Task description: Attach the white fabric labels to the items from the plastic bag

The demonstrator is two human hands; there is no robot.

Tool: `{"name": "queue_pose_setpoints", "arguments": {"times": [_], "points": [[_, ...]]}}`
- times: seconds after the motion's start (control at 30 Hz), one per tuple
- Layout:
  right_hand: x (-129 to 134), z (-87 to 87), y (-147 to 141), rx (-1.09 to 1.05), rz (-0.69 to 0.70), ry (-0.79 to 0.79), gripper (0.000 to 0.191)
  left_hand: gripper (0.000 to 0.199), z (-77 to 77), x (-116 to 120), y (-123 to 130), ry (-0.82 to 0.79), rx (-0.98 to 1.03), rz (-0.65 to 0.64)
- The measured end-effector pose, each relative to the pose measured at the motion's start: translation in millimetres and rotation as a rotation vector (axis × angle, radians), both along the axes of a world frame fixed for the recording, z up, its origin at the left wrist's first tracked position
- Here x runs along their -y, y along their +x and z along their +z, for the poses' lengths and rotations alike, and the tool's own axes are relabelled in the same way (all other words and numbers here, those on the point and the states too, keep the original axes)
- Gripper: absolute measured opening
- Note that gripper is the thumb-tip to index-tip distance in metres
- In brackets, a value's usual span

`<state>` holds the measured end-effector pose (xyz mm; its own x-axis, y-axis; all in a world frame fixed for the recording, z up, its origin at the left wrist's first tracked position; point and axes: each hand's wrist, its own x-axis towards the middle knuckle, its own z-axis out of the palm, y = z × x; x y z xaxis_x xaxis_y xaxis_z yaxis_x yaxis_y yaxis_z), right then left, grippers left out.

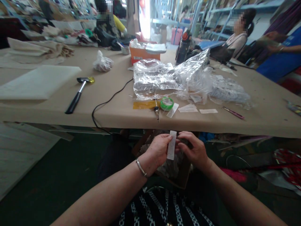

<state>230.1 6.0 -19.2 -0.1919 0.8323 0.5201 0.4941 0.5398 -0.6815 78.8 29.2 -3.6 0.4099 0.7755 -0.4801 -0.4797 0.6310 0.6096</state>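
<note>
Just below the table's front edge, my left hand (158,148) pinches a narrow white printed label (171,147) between thumb and fingers. The label stands nearly upright, with rows of small print. To its right is my right hand (195,148), its fingers bent but apart, and I see nothing held in it. Beneath both hands is a cardboard box (184,178) with pale scraps in it. More white labels (188,108) lie on the table ahead, beside a green tape roll (166,103) and a thin pointed tool (156,112) with a metal tip.
Clear plastic bags (157,78) cover the table's middle. A hammer (78,94) and a black cord (103,105) lie left, pink-handled tweezers (234,113) right. Behind stand an orange box (143,56) and a dark bottle (183,47). Other people sit or stand beyond.
</note>
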Motion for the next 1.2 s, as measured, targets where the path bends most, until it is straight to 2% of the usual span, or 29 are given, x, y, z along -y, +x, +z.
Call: {"name": "queue_pose_setpoints", "arguments": {"times": [0.07, 0.1, 0.2, 0.27, 0.47, 0.6, 0.7, 0.8, 0.87, 0.93, 1.0, 1.1, 1.2], "points": [[-4.8, 0.9, -1.3, -0.222, -0.114, -0.231, 0.016, 0.012, 4.1, 3.4, -1.9, 0.01, -0.052, -0.058], [-7.9, 0.9, -2.5, -0.315, -0.117, -0.346, 0.017, 0.012, 5.8, 5.1, -2.5, 0.017, -0.074, -0.072], [-15.0, -0.4, -8.0, -0.484, -0.015, -0.609, 0.022, 0.012, 8.0, 9.6, -3.1, 0.052, -0.107, -0.085], [-16.0, -1.4, -12.2, -0.538, 0.002, -0.694, 0.024, 0.012, 7.3, 11.3, -4.3, 0.073, -0.095, -0.104], [-9.0, -1.7, -19.4, -0.586, -0.009, -0.716, 0.02, 0.013, 2.9, 13.0, -15.1, 0.054, -0.023, -0.29], [-7.4, -2.6, -18.4, -0.619, 0.055, -0.764, 0.017, 0.01, 2.0, 14.3, -22.2, 0.027, -0.012, -0.344], [-7.7, -3.3, -14.5, -0.714, 0.216, -0.877, 0.029, 0.008, 2.9, 16.1, -25.8, 0.043, 0.036, -0.371], [-7.0, -2.8, -10.8, -0.729, 0.478, -1.015, 0.046, 0.011, 4.0, 19.0, -28.1, 0.056, 0.091, -0.444], [-6.1, -2.2, -10.3, -0.749, 0.622, -1.035, 0.04, 0.012, 3.8, 21.2, -28.5, 0.059, 0.118, -0.488], [-5.6, -1.9, -11.6, -0.827, 0.688, -1.019, 0.03, 0.012, 2.7, 23.3, -28.0, 0.065, 0.123, -0.504], [-5.5, -1.9, -13.6, -0.884, 0.702, -1.008, 0.024, 0.013, 0.8, 25.1, -26.8, 0.073, 0.102, -0.5], [-5.1, -2.2, -15.0, -0.865, 0.687, -1.006, 0.025, 0.015, -1.4, 26.5, -25.3, 0.081, 0.085, -0.48], [-3.0, -1.5, -13.5, -0.743, 0.542, -0.922, 0.034, 0.019, -1.1, 26.2, -25.3, 0.072, 0.072, -0.431]]}}
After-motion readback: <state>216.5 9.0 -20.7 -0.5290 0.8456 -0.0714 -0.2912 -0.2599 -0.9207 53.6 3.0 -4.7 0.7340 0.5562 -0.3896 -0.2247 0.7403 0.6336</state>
